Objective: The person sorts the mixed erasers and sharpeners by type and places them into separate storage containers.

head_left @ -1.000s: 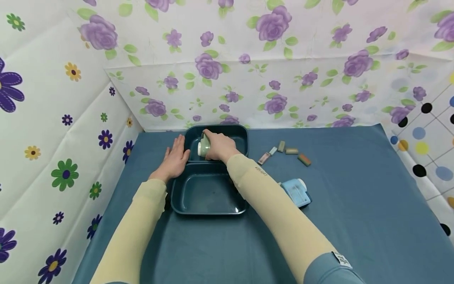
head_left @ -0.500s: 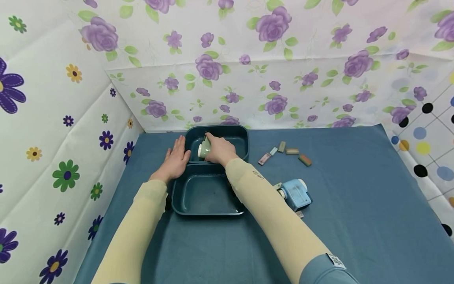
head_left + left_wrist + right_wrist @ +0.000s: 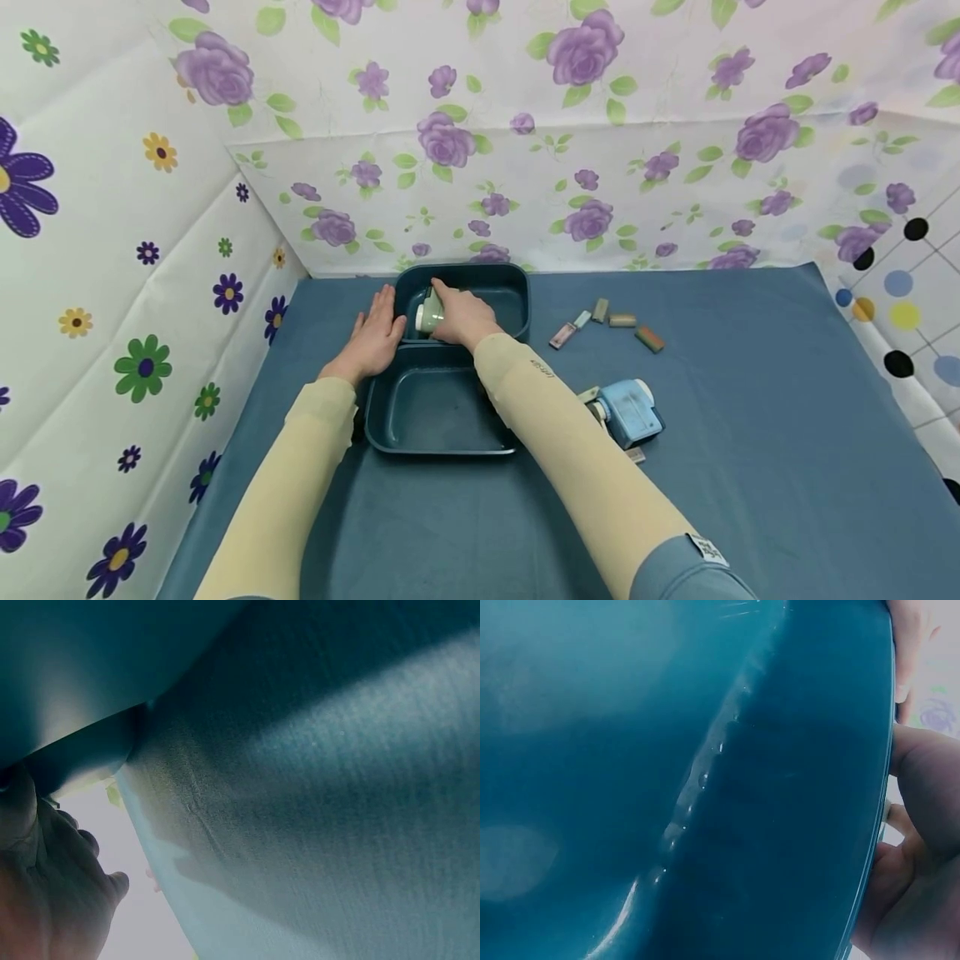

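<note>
My sleeve's [image 3: 558, 400] writing [image 3: 542, 367] is too tiny to read, my straight-fingered left hand [image 3: 367, 340] touches the back tray's [image 3: 498, 290] left edge, and my right hand [image 3: 463, 317] grips a green thing [image 3: 432, 310] inside.

Downward head view, wrist views near trays [image 3: 442, 412]

Far tray [image 3: 506, 292] behind near tray [image 3: 442, 417], blocks [image 3: 622, 320] (right)
</note>
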Action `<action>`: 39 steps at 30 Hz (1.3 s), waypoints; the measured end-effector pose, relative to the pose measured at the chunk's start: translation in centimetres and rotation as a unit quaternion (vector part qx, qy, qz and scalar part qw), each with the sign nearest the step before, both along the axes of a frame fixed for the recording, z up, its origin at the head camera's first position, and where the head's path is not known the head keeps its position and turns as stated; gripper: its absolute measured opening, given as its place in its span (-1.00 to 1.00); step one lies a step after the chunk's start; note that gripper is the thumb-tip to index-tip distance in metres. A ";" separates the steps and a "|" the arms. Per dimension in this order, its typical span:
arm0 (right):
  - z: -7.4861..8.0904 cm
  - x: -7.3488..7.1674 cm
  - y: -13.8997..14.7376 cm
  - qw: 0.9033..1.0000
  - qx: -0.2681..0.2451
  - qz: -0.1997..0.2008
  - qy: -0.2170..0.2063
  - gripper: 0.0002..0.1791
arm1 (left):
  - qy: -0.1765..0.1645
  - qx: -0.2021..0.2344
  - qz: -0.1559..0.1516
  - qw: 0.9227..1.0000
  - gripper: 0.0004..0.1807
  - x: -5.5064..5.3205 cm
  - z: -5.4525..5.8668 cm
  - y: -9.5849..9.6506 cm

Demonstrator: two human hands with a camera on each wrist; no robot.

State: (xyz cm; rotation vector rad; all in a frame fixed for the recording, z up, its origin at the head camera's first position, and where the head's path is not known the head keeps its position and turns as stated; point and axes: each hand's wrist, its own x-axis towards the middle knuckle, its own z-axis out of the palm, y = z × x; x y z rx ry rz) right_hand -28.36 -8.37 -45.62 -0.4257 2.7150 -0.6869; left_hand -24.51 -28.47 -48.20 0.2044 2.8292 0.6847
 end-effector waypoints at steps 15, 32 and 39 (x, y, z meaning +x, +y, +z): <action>0.2 0.7 -0.5 0.999 -0.029 0.034 -0.017 0.01 | -0.004 0.004 -0.004 1.000 -0.23 0.2 0.3 0.1; -0.3 0.6 -0.9 0.999 -0.007 0.039 -0.032 -0.01 | -0.004 -0.012 -0.001 1.000 -0.24 0.2 0.2 0.2; -0.2 1.0 -0.8 0.999 -0.015 0.038 -0.029 0.00 | -0.002 -0.010 -0.002 1.000 -0.25 0.2 0.2 0.1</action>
